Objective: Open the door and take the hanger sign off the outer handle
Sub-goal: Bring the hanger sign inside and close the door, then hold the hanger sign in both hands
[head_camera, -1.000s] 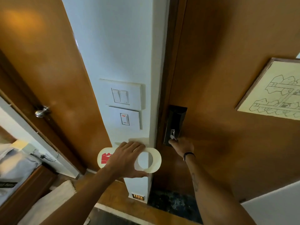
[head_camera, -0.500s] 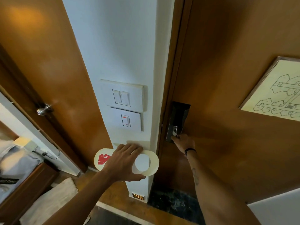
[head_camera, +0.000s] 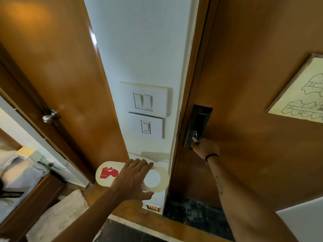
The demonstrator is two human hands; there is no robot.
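Hidden: the middle of the hanger sign [head_camera: 158, 186] lies under the left hand [head_camera: 132, 180], so only its 2 ends show; any wording on it cannot be read.
Cut off: the framed floor plan [head_camera: 300, 95] on the door [head_camera: 253, 67] runs past the right edge; both forearms leave the bottom edge.
Hard to make out: the small metal part at the foot of the dark lock plate [head_camera: 198, 126] is mostly covered by the right hand [head_camera: 205, 147], and whether it is a lever or a latch cannot be told.
Left grip: fingers stretched flat and close together across the sign, thumb spread below its round hole; the card sits against the palm, in front of the white wall strip [head_camera: 139, 41].
Right grip: fingers curled tight onto the metal part at the lock plate; a dark band circles the wrist.
Sign position: level, low against the white strip, red mark at its left end, round hole at its right end just beside the door edge.
Wall: 2 switch plates [head_camera: 145, 109] stacked above the sign.
Left side: a second wooden door with 1 round metal knob [head_camera: 49, 117].
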